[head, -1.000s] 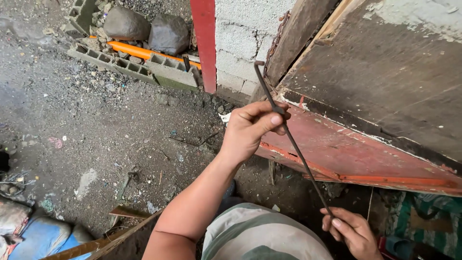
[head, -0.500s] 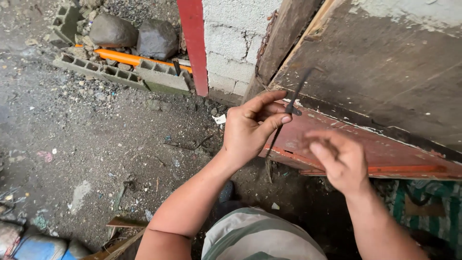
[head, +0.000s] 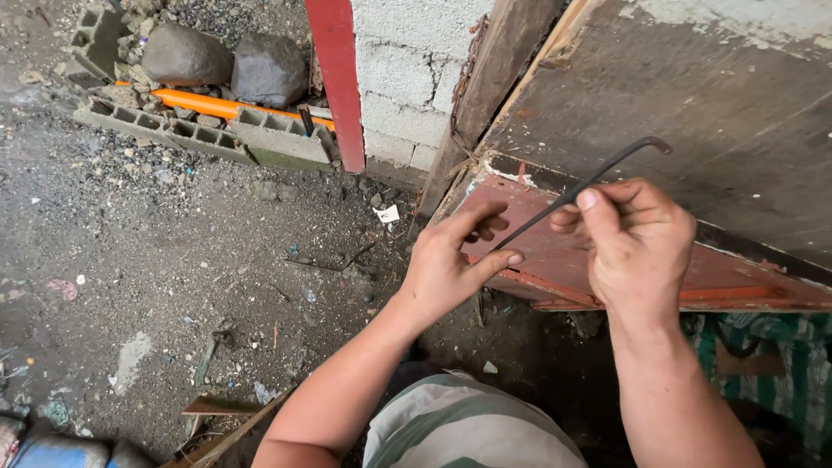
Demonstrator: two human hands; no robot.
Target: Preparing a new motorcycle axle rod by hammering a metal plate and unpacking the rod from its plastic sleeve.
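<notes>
— What's on my far left?

— Bare gritty ground (head: 156, 260), and up top a row of hollow concrete blocks (head: 217, 134) with an orange pipe (head: 208, 105) lying along them and two dark rocks (head: 230, 61) sitting above. A red post (head: 336, 78) stands against the pale block wall (head: 407, 69).

— And my left hand?

— I see the left hand (head: 451, 264) near the middle, half open, fingers spread. Its thumb and forefinger pinch the lower end of a thin dark metal rod (head: 572, 192); the other fingers are curled loose beside it.

— Where does the rod run?

— It slants up to the right from that pinch, passes through my right hand (head: 637, 238), and ends in a small bent hook in front of the weathered wooden board (head: 693, 87).

— The right hand's hold?

— Closed around the rod's middle, thumb pressed along it, fingers folded over. Both hands are just beside each other, in front of the red painted plank (head: 737, 277). Lower right, a green striped cloth (head: 780, 364) shows.
</notes>
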